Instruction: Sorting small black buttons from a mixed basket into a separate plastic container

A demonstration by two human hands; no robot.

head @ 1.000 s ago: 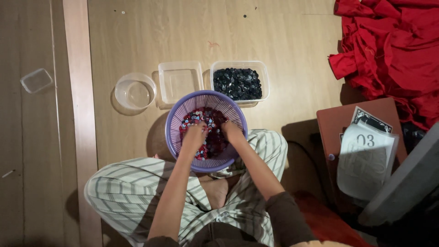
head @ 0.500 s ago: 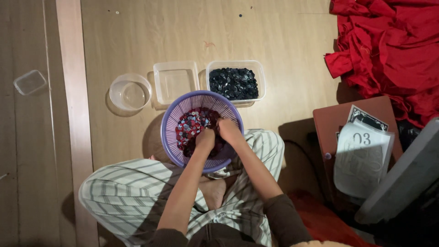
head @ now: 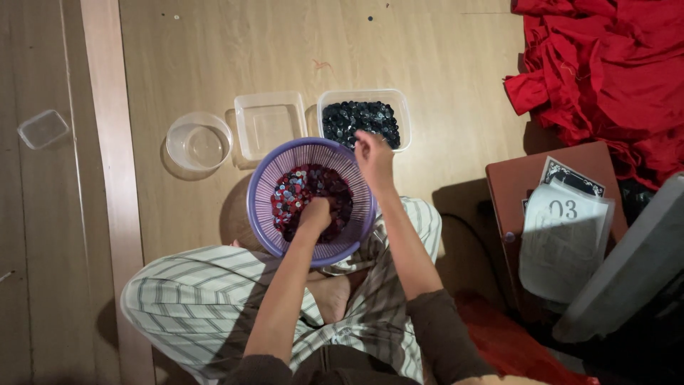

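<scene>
Since half a second ago, right hand (head: 372,158) lifted from purple basket (head: 265,187), fingers pinched, toward dark-button tub (head: 400,107); left hand (head: 315,213) stays curled among mixed buttons (head: 296,196). Sorting step; release comes next.

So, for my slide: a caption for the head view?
Left hand in a purple basket of buttons; right hand over a tub of dark buttons.

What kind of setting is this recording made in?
Probably a home or small garment workshop floor: a person sits cross-legged on wood-look flooring, sorting buttons from a purple basket into clear tubs, with red fabric heaped nearby.
</scene>
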